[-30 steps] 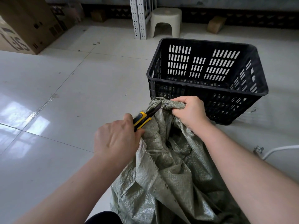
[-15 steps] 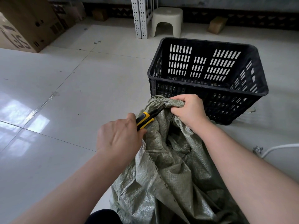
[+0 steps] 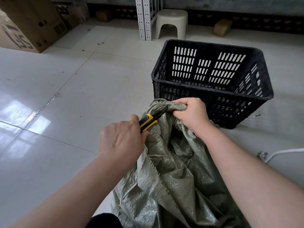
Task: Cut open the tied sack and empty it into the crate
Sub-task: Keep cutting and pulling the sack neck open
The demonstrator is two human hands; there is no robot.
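Observation:
A grey-green woven sack (image 3: 172, 175) stands on the floor in front of me, its neck bunched at the top. My right hand (image 3: 191, 115) grips that bunched neck. A yellow and black utility knife (image 3: 148, 121) is held in my left hand (image 3: 121, 139), its blade laid against the gathered fabric just left of my right hand. The tie itself is hidden in the folds. A black slotted plastic crate (image 3: 212, 89) sits just beyond the sack, with nothing visible inside it.
A cardboard box (image 3: 24, 25) stands at the far left. A beige plastic stool (image 3: 171, 22) and white metal uprights (image 3: 145, 18) are behind the crate. A white cord (image 3: 283, 153) lies on the floor at the right. The floor is glossy pale tile.
My left hand has shifted the knife slightly up and toward the sack neck. My right hand keeps the same grip on the neck.

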